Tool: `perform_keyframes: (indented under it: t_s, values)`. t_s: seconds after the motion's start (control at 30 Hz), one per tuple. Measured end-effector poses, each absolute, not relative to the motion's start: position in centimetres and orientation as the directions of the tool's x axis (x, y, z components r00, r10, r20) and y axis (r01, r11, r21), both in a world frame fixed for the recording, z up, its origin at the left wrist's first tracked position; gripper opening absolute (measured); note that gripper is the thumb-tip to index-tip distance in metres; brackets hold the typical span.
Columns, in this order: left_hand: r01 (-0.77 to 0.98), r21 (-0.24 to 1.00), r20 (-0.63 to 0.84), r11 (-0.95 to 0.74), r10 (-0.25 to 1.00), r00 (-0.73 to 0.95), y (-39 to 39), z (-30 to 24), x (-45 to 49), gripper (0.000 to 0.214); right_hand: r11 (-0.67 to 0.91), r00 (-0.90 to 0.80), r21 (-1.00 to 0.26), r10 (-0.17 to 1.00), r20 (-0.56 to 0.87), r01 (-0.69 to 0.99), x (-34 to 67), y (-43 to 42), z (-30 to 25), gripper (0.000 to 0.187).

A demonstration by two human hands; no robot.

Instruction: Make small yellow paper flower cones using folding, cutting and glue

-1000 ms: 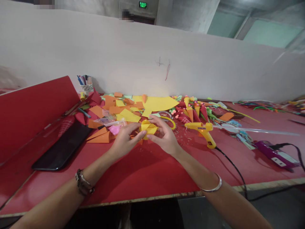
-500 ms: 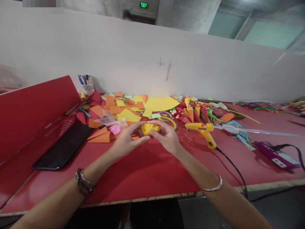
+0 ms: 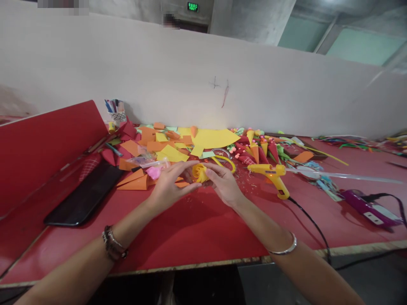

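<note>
Between my two hands, above the red table, is a yellow rolled paper flower (image 3: 199, 173) whose spiral layers face me. My left hand (image 3: 173, 182) curls around its left side, thumb below it. From the right, my right hand (image 3: 224, 182) presses its thumb and fingers against the flower. The fingertips behind the flower are partly hidden. Just beyond my hands lies a yellow ring-shaped strip (image 3: 230, 161). To the right, a yellow glue gun (image 3: 270, 176) rests on its side with its light lit and a clear glue stick (image 3: 346, 174) at its rear.
Behind my hands spread orange and yellow paper pieces (image 3: 171, 153) and several small paper cones (image 3: 254, 150). A black phone (image 3: 85, 195) lies at left, below a pen cup (image 3: 116, 112). At right sits a purple power strip (image 3: 370, 208). A white partition (image 3: 143, 63) stands behind.
The yellow flower has been turned so that its spiral layers now face me. My right fingers and thumb have shifted on it. The glue gun has stayed in place.
</note>
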State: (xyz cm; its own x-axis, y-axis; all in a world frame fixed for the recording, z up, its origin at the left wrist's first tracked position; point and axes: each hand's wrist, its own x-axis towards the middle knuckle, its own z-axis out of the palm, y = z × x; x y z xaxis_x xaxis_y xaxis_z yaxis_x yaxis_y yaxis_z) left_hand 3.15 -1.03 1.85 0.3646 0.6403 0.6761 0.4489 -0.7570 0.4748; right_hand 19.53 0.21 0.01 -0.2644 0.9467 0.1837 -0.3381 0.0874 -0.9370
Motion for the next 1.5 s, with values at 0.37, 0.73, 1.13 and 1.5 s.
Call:
perform_keyframes:
  t_s: [0.37,0.73,1.13,1.5]
  values:
    - [0.499,0.400,0.688,-0.769,0.612,0.390,-1.00,1.92,3.21,0.028,0.085,-0.312,-0.935,0.929,0.200,-0.345,19.48,0.13,-0.18,0.023]
    - [0.509,0.331,0.673,-0.795,0.576,0.463,-1.24,1.58,2.89,0.035,0.049,-0.314,-0.933,0.934,0.169,-0.356,19.26,0.06,-0.25,0.021]
    - [0.497,0.358,0.716,-0.790,0.574,0.398,-0.98,1.53,2.90,0.021,0.062,-0.347,-0.913,0.913,0.214,-0.403,19.28,-0.09,-0.29,0.013]
    - [0.487,0.444,0.710,-0.752,0.627,0.321,-0.87,1.76,2.94,0.023,0.126,-0.393,-0.916,0.875,0.284,-0.380,19.61,-0.12,0.18,0.026]
